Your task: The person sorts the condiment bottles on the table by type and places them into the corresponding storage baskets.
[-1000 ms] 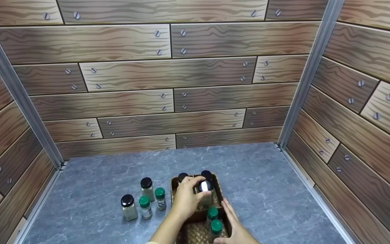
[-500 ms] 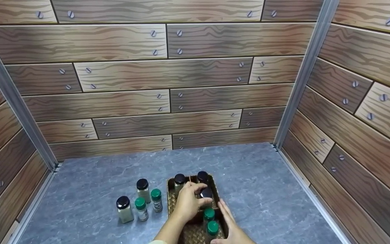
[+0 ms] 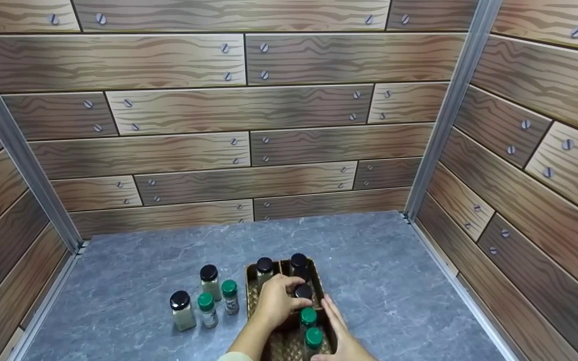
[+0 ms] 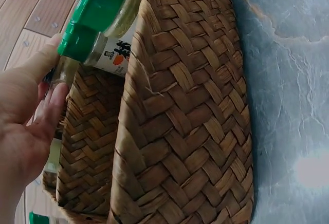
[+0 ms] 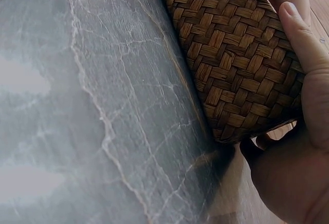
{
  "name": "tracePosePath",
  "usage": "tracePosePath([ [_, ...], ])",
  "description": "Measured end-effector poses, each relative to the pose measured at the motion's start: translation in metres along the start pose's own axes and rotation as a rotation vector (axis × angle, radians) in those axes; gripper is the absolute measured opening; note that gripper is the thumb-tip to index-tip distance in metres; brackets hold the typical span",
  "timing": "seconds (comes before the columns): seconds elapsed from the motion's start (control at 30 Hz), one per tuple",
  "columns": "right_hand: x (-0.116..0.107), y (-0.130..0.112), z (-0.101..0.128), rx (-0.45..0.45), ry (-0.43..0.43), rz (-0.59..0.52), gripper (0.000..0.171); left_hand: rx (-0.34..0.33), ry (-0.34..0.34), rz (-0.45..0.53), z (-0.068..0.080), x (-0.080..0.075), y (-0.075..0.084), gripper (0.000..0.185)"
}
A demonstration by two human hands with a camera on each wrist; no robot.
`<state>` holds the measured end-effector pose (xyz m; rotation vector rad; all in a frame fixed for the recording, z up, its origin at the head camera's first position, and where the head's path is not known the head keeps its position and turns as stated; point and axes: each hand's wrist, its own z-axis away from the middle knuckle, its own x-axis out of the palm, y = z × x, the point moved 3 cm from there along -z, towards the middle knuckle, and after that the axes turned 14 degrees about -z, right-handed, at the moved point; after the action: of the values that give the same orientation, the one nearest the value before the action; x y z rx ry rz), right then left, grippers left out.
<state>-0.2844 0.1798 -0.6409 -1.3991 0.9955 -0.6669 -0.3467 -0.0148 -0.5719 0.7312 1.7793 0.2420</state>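
Note:
My left hand (image 3: 276,300) pinches a black-capped spice jar (image 3: 303,291) between thumb and fingers, inside a woven basket (image 3: 321,281) with compartments. Behind it in the basket stand two more black-capped jars (image 3: 265,265). Two green-capped spice jars (image 3: 313,337) are in the near compartment; in the left wrist view green caps (image 4: 95,16) lean over the woven wall (image 4: 180,111). My right hand (image 3: 345,338) holds the basket's near right corner, fingers along the outer wall and thumb at the near rim. In the right wrist view that thumb (image 5: 303,39) lies across the rim.
Left of the basket, two black-capped jars (image 3: 182,312) and two green-capped jars (image 3: 208,311) stand upright on the grey marbled tabletop (image 3: 133,271). Wood-patterned walls (image 3: 188,150) with metal corner strips (image 3: 28,145) enclose the table at the back and sides.
My left hand has lowered the black-capped jar deeper into the basket compartment and shifted slightly nearer. The right hand stays at the basket. The head view has shifted a little.

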Motion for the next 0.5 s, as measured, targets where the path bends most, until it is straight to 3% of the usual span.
tracePosePath([
  [0.27,0.0004,0.0024,0.0007,-0.093,0.010,0.035,0.108,-0.019,0.001,-0.013,0.0004,0.0030,-0.0038,0.047],
  [0.5,-0.0003,0.0040,0.0003,-0.020,0.016,0.006,0.106,-0.066,-0.007,0.000,0.0020,0.0044,-0.0037,0.049],
])
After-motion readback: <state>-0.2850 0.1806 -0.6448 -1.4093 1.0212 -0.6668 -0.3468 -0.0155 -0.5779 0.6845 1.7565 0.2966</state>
